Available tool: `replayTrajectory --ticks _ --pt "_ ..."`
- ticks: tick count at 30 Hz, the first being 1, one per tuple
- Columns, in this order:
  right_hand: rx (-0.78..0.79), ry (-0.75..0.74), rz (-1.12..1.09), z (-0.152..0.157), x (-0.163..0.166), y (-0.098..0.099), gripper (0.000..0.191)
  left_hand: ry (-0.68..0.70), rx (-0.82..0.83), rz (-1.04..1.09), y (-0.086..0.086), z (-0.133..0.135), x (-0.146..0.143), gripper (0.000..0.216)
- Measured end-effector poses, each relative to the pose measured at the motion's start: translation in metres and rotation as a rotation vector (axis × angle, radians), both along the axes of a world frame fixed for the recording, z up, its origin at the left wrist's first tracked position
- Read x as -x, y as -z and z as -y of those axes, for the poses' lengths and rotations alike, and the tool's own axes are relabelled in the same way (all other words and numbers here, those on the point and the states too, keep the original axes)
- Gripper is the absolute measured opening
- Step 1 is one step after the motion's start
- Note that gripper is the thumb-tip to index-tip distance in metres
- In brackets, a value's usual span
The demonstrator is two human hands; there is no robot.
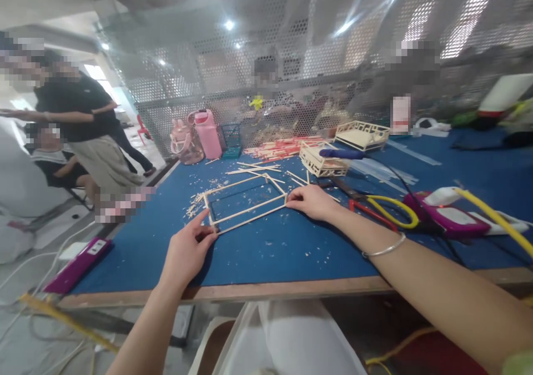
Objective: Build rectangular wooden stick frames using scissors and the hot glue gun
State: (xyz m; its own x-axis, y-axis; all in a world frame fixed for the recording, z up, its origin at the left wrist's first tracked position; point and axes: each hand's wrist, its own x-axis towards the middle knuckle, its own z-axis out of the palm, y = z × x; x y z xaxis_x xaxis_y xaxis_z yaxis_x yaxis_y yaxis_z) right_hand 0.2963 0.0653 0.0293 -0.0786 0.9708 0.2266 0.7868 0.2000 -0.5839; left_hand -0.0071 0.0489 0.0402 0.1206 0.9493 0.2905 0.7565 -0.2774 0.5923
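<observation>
A rectangular frame of thin wooden sticks (245,201) lies flat on the blue table (270,247). My left hand (187,250) pinches the frame's near left corner between thumb and fingers. My right hand (310,201) rests on the frame's right corner, fingertips pressing the sticks; a silver bangle sits on that wrist. Wood chips and short stick offcuts lie scattered around the frame.
Loose sticks (278,148) and two small stick-built models (323,161) (361,134) stand further back. Yellow-handled cutters (387,211) and a pink-and-white tool (449,216) lie at the right. Pink bottles (206,133) stand at the back left. Other people stand and sit at left beyond the table.
</observation>
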Motion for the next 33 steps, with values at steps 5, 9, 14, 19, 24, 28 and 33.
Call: replayTrajectory --ticks 5,9,14,19,24,28,33 --pt "-0.003 -0.02 -0.063 0.0 0.0 0.002 0.015 0.027 -0.032 -0.006 0.001 0.003 0.0 0.057" --pt "0.019 -0.061 -0.112 0.002 -0.002 0.001 0.017 0.028 -0.042 0.045 0.005 0.005 0.0 0.061" --pt "0.055 -0.122 -0.164 0.004 -0.006 -0.001 0.023 0.029 -0.002 0.177 0.008 0.006 0.0 0.061" --pt "0.072 -0.121 -0.19 0.004 -0.009 -0.001 0.03 0.034 0.035 0.249 0.008 0.007 0.0 0.062" --pt "0.081 -0.119 -0.198 0.005 -0.009 -0.001 0.034 0.046 0.048 0.335 0.008 0.007 -0.001 0.062" --pt "0.085 -0.13 -0.196 0.004 -0.009 -0.002 0.035 0.038 0.059 0.428 0.009 0.006 -0.002 0.066" --pt "0.092 -0.138 -0.183 0.003 -0.01 -0.002 0.031 0.023 0.058 0.415 0.01 0.005 -0.001 0.066"
